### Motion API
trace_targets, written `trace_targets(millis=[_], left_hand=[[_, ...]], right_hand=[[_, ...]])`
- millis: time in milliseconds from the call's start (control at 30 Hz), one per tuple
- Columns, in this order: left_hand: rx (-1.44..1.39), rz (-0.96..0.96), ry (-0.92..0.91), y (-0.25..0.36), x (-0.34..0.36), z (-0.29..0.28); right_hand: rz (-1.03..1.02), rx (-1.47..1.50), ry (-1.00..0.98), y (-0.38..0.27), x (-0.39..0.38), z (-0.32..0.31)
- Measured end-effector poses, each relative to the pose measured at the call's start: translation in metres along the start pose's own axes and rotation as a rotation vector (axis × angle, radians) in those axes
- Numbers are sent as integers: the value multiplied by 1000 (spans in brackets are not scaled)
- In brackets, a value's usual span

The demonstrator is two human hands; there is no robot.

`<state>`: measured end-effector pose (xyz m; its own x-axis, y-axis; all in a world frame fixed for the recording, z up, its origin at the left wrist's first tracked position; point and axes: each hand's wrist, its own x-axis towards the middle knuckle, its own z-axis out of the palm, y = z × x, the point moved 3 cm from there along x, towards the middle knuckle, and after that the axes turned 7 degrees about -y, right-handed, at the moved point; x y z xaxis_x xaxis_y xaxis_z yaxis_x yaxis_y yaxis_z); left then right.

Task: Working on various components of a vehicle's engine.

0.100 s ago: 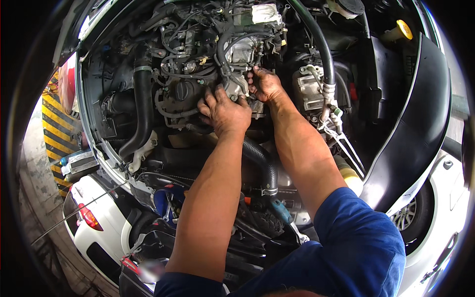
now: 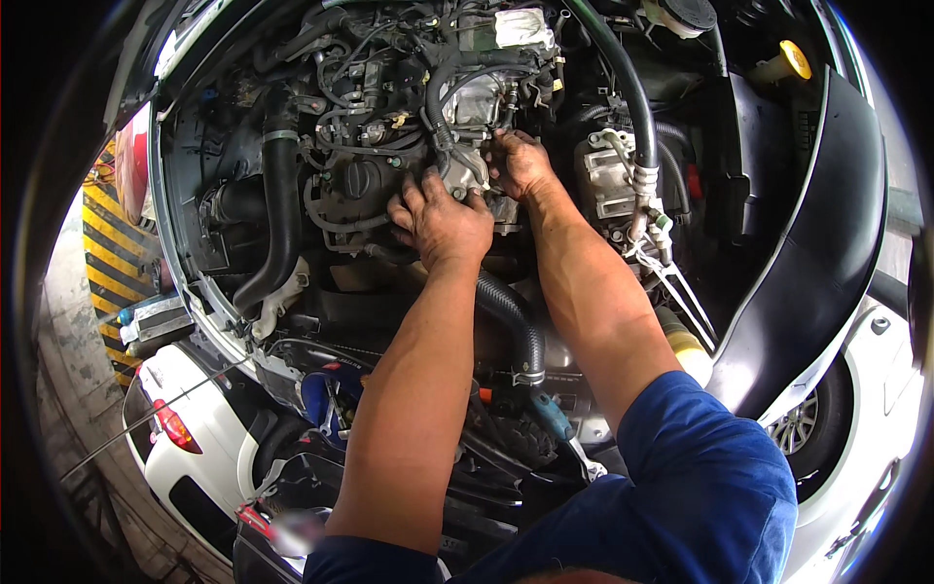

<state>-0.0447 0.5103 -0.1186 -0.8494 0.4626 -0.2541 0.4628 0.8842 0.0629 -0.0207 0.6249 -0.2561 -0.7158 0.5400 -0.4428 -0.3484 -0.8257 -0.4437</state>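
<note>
Both of my hands are inside the engine bay, at the front of the engine. My left hand (image 2: 443,222) lies over a grey metal housing (image 2: 463,175), its thumb and fingers spread apart around the lower part. A round black cap (image 2: 363,178) sits to the left of those fingers. My right hand (image 2: 522,165) is closed, its bent fingers pressed in at the right side of the housing. What its fingertips pinch is too small and hidden to make out. A black corrugated wire loom (image 2: 436,107) runs down to the housing between the hands.
A ribbed black hose (image 2: 508,310) curves below my hands, and a thick black hose (image 2: 282,200) stands at left. At right is an aluminium compressor (image 2: 608,173) with a pipe. A blue-handled ratchet (image 2: 555,417) lies near my body. A white cloth (image 2: 522,27) rests at the back.
My right hand's fingers have shifted slightly and curled in beside the housing. My left hand stays in nearly the same place.
</note>
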Motion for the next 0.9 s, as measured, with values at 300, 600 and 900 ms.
trace_targets(millis=[300,600,900], left_hand=[[4,5,13,3,0,-1],[0,-2,5,1,1,0],[-13,-10,-10,-4,1,-2]], right_hand=[[291,100,37,-12,15,5],[329,106,-18,-9,17,-4],[355,77,4,-5,20,1]])
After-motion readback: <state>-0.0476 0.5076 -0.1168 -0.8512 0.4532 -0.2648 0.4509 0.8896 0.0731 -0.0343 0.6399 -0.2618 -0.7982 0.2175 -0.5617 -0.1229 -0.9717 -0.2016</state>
